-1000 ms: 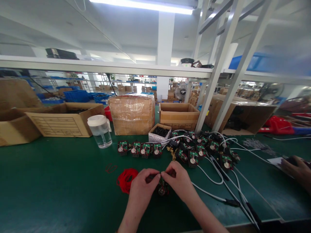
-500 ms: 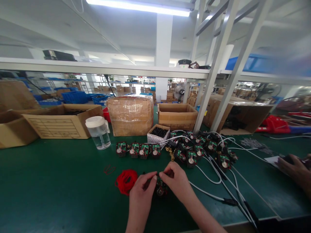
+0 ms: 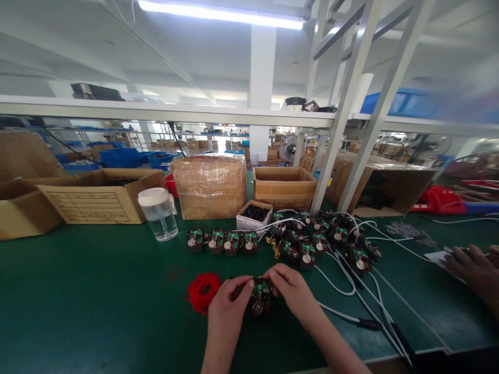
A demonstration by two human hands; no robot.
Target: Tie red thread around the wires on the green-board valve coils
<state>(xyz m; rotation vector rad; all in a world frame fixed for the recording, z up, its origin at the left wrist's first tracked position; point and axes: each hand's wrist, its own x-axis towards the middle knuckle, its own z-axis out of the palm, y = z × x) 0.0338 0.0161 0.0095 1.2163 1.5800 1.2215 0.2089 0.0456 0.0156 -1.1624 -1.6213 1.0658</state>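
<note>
Between my hands sits a small black housing with a green circuit board, a circuit board unit [image 3: 260, 297], with a round metallic disc near its lower end. My left hand [image 3: 231, 300] pinches its upper left edge between thumb and fingers. At the upper right corner my right hand [image 3: 289, 286] has its thumb and fingers closed; whether a thin wire is in them is too small to tell. A bundle of red wire [image 3: 203, 292] lies just left of my left hand. Beyond the hands stands a row of similar circuit board units [image 3: 231, 242].
More units with white cables [image 3: 343, 272] are heaped at right. Behind are a small box of black parts [image 3: 254, 214], a clear water cup [image 3: 159, 214] and cardboard boxes [image 3: 209, 187]. Another person's hand [image 3: 473, 267] is at the far right. A metal upright [image 3: 331, 150] rises behind the heap.
My right hand has shifted slightly right, from the unit's top middle to its upper right corner, uncovering more green board. My left hand stays in place. The other person's hand has moved slightly.
</note>
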